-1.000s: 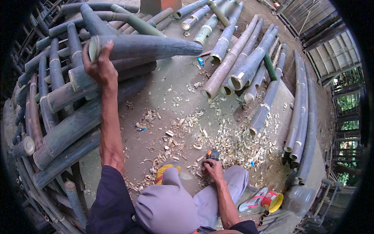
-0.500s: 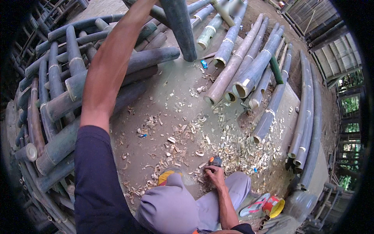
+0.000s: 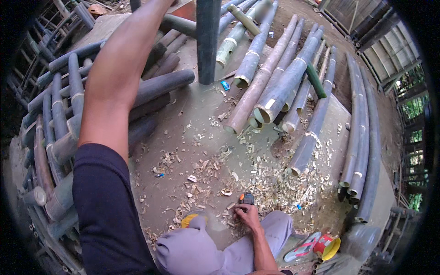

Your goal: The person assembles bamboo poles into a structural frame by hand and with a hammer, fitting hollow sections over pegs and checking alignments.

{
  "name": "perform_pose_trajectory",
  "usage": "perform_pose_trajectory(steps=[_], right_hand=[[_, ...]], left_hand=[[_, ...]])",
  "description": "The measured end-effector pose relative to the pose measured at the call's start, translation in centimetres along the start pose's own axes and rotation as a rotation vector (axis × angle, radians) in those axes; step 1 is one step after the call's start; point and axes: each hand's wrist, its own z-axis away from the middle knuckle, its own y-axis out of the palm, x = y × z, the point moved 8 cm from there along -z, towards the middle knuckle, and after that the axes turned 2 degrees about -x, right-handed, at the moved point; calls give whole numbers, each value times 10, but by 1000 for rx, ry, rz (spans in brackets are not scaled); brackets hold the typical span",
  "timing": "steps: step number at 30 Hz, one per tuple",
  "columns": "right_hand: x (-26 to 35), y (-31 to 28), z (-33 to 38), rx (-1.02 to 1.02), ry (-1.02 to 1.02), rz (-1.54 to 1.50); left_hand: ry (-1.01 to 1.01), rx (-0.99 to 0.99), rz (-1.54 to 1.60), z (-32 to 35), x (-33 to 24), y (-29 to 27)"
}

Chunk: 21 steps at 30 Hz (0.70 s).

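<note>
My right hand (image 3: 248, 216) is low over the floor between my legs, its fingers closed on a small black and orange tape measure (image 3: 246, 198). My left forearm (image 3: 118, 75) stretches far up past the left side, and its hand lies beyond the upper edge. Just right of that forearm a thick dark green bamboo pole (image 3: 208, 46) stands nearly upright, its lower end at the floor. Whether the left hand holds this pole cannot be seen.
Cut bamboo poles (image 3: 288, 101) lie side by side ahead to the right, with several more (image 3: 359, 137) at the far right. A bamboo stack (image 3: 57, 151) fills the left. Pale shavings (image 3: 270, 188) cover the floor. A red and yellow bucket (image 3: 327, 247) stands beside a sandal (image 3: 302, 246).
The standing bamboo pole has gone from a slant to nearly vertical. My left forearm has shifted a little left in the picture, and the whole view has turned slightly. My right hand keeps the tape measure.
</note>
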Motion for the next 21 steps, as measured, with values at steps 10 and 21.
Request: perform_pose_trajectory(steps=[10, 21], right_hand=[[45, -2, 12, -21, -113, 129], [32, -4, 6, -43, -165, 200]], left_hand=[[207, -105, -1053, 246, 12, -166], [-488, 11, -651, 372, 72, -319]])
